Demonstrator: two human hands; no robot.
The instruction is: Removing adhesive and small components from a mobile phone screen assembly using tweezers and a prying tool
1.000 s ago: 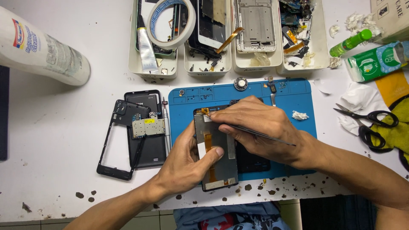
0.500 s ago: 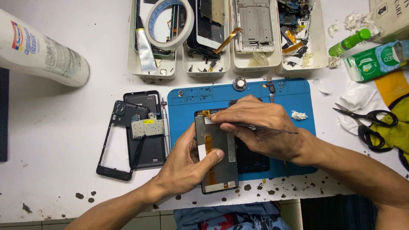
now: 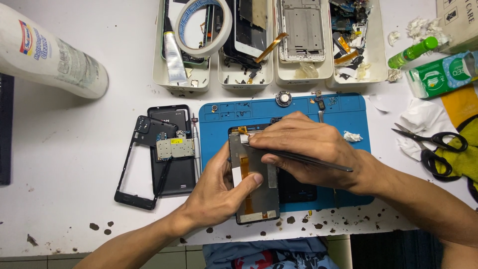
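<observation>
A: Where is the phone screen panel [image 3: 256, 187] now?

B: It lies on the blue work mat [image 3: 348, 107], near the mat's left edge, and its lower end reaches over the front edge of the mat onto the white table [image 3: 74, 129]. The back side with the orange flex cable [image 3: 245, 172] is up.

A: And the hands?

B: The left hand [image 3: 219, 192] comes from the front edge of the table. It clamps the panel, thumb pressing on the middle, fingers curled at the left side. The right hand [image 3: 303, 149] lies across the top end, fingers closed around thin dark tweezers [image 3: 303, 159], the tip near the top-left corner.

A: How to do this step well?

B: I think the tip must stay flat and move slowly, because the cable looks easy to tear. The left thumb should keep the panel from sliding.
</observation>
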